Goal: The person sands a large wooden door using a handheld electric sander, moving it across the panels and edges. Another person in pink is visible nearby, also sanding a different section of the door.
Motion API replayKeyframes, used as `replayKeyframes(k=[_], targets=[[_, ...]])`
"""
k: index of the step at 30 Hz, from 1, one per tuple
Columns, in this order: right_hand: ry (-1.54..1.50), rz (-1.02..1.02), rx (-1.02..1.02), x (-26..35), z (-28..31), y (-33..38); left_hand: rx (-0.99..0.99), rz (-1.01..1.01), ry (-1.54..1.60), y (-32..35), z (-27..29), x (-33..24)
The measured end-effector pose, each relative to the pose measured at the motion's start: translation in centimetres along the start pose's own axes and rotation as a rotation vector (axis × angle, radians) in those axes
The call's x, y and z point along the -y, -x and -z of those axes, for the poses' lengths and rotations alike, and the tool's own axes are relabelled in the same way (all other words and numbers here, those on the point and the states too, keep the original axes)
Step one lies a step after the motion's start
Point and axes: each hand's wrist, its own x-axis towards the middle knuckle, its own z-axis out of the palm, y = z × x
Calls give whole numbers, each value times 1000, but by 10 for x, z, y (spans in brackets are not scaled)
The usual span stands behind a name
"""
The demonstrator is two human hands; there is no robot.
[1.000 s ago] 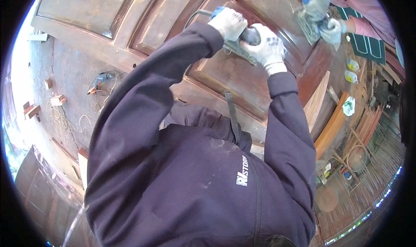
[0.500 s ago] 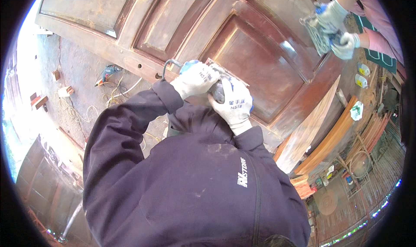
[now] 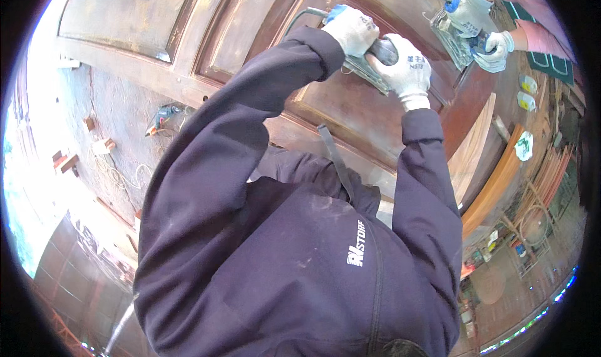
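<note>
My left hand [image 3: 354,31], in a white work glove, is closed around the cord end of an electric sheet sander [image 3: 384,52]. My right hand [image 3: 404,71], gloved alike, wraps the sander's rounded front body. The sander's flat pad rests on a brown panelled wooden door [image 3: 350,116], over the moulding and raised panel. A dark cord [image 3: 299,17] curves out beside my left hand. Both my arms reach forward, and my left sleeve hides part of the door's near edge.
At upper right a co-worker's gloved hands [image 3: 491,51] hold another sander [image 3: 452,41] on the same door. A drill [image 3: 164,116] and wood blocks [image 3: 66,163] lie on the floor at left. Long boards [image 3: 494,178] and plastic bottles [image 3: 527,101] are at right.
Both my hands have pushed the sander forward and to the right across the door, and my arms are stretched farther. The co-worker's sander has shifted slightly.
</note>
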Motion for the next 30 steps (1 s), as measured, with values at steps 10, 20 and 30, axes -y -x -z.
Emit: replayKeyframes(k=[10, 20, 30], targets=[[-14, -177, -87, -114, 36, 118, 103, -143, 16, -55, -20, -154], [-156, -193, -149, -6, -11, 65, 236, -82, -36, 4, 19, -54], [-54, -138, -295, -24, -24, 82, 318, -3, -117, -4, 5, -62]])
